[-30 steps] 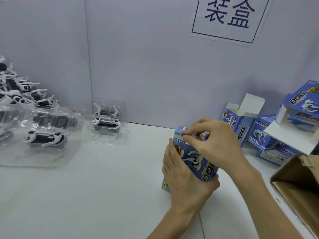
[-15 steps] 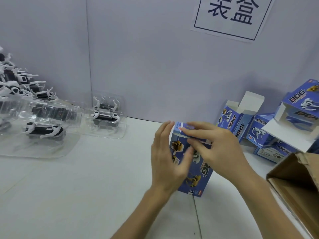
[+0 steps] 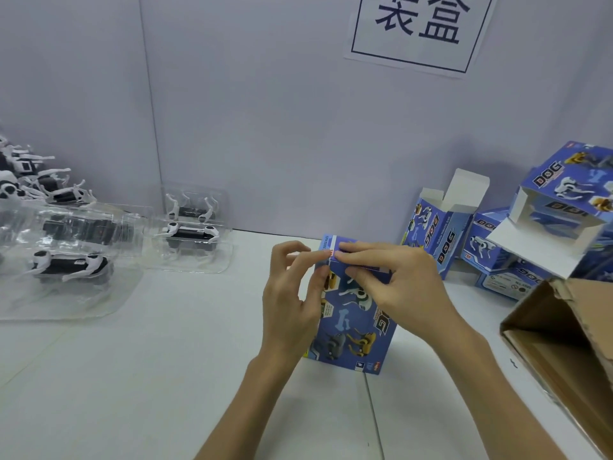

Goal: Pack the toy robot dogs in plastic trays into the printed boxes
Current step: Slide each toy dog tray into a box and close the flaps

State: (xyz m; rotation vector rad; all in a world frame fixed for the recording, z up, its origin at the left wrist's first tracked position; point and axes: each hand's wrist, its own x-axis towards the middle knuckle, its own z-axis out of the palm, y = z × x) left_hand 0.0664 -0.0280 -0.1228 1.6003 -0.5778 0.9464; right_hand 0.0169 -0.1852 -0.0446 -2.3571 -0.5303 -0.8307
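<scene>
Printed box [image 3: 356, 330] (blue card): left hand [image 3: 292, 303] and right hand [image 3: 401, 287] pinch its top.

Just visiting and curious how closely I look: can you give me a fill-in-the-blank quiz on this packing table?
The left hand and right hand both touch the ____ end of the upright printed box.
The toy dogs in clear trays lie to that box's ____.
The cardboard carton at the right is ____ in colour.
Missing words: top; left; brown.
</scene>
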